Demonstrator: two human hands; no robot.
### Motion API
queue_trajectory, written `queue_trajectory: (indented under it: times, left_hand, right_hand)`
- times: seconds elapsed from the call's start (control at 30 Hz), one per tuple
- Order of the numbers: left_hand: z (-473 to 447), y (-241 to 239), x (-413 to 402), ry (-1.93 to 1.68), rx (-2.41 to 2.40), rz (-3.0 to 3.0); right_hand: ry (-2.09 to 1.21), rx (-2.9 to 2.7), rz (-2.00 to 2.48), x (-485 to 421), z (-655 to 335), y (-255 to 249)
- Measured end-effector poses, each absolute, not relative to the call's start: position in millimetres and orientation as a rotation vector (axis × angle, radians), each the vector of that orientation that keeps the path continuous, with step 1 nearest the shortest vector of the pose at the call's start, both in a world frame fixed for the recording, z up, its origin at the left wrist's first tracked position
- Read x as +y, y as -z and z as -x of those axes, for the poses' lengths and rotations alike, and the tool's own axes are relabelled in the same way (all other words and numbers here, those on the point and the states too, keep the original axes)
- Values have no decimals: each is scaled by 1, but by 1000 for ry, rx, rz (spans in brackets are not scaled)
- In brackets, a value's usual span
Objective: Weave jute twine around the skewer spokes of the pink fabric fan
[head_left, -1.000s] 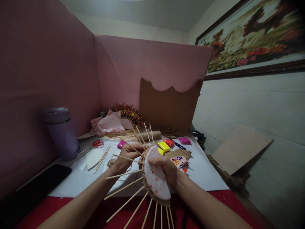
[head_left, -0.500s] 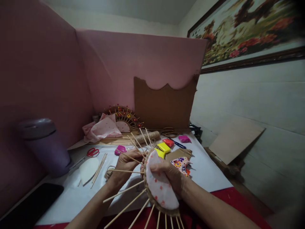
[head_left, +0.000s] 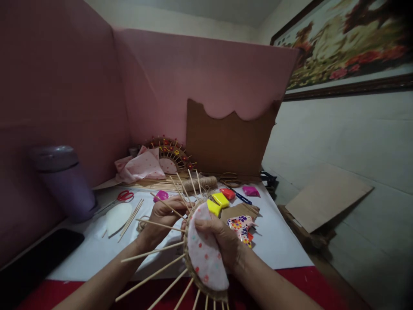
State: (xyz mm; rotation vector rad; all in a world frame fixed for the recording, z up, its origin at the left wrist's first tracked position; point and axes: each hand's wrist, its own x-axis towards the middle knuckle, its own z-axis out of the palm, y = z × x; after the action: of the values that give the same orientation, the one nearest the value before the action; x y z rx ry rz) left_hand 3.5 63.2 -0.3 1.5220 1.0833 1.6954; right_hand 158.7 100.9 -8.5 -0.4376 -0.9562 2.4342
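Observation:
My right hand (head_left: 224, 237) grips a half-round piece covered in spotted pale fabric (head_left: 206, 254), its thumb on the front and the other fingers behind. Brown twine edges the curved rim, and thin wooden sticks (head_left: 151, 273) fan out from it. At the far upper part of that rim, my left hand (head_left: 164, 217) is closed among the sticks. Its fingertips are partly hidden behind the sticks, and what they pinch cannot be made out. A small coil of twine (head_left: 142, 224) lies beside the left wrist.
A purple tumbler (head_left: 66, 185), black phone (head_left: 41, 262), red-handled scissors (head_left: 124, 196), white oval piece (head_left: 118, 218) and loose sticks (head_left: 131, 219) are at left. Yellow packets (head_left: 221, 199), a twine roll (head_left: 201, 184) and patterned piece (head_left: 240, 227) lie beyond. A finished-looking fan (head_left: 167, 150) stands behind.
The view has shifted a little. The half-round piece and both hands now appear slightly further left, with the right hand still gripping it and the left hand still at its rim.

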Motion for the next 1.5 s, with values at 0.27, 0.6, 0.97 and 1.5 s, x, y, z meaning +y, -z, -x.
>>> queue_trajectory:
  times: [0.27, 0.6, 0.97, 1.5]
  left_hand:
    - [-1, 9, 68, -1682, 1104, -1413]
    - [-1, 10, 71, -1709, 1134, -1398]
    - [13, -15, 67, -1784, 1541, -1882]
    - [27, -44, 82, -1337, 1540, -1579]
  right_hand:
    - [-2463, -928, 427, 103, -157, 14]
    - [-2480, -1017, 442, 106, -158, 14]
    - [-2455, -1153, 420, 102, -160, 8]
    - [-2496, -1208, 391, 98, -162, 5]
